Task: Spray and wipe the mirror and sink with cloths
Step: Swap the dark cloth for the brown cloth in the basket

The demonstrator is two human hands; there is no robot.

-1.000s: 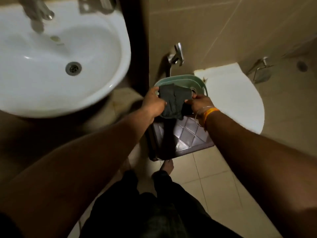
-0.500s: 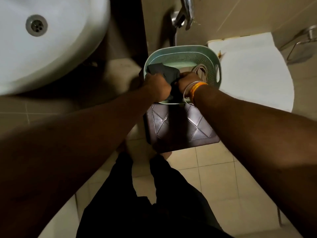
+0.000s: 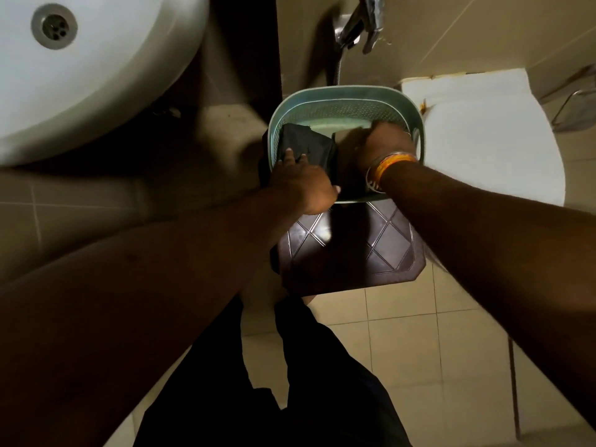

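A dark folded cloth (image 3: 308, 145) lies over the left rim of a green plastic basket (image 3: 342, 93). My left hand (image 3: 303, 185) holds the cloth at its near edge, one finger stretched on top and the thumb underneath. My right hand (image 3: 385, 143), with bangles at the wrist, reaches down inside the basket to the right of the cloth. It is blurred and its fingers are hidden, so whether it holds anything is unclear. The white sink (image 3: 103, 79), with its drain showing, fills the upper left. The mirror is out of view.
The basket stands on a brown patterned stool (image 3: 348, 253). A white toilet lid (image 3: 483, 133) is to the right, and a metal tap with a hose (image 3: 356, 25) is on the wall above. My legs stand on the beige tiled floor (image 3: 403, 350).
My right hand has let go of the cloth and moved right, deeper into the basket. My left hand has lowered the cloth onto the basket's left rim.
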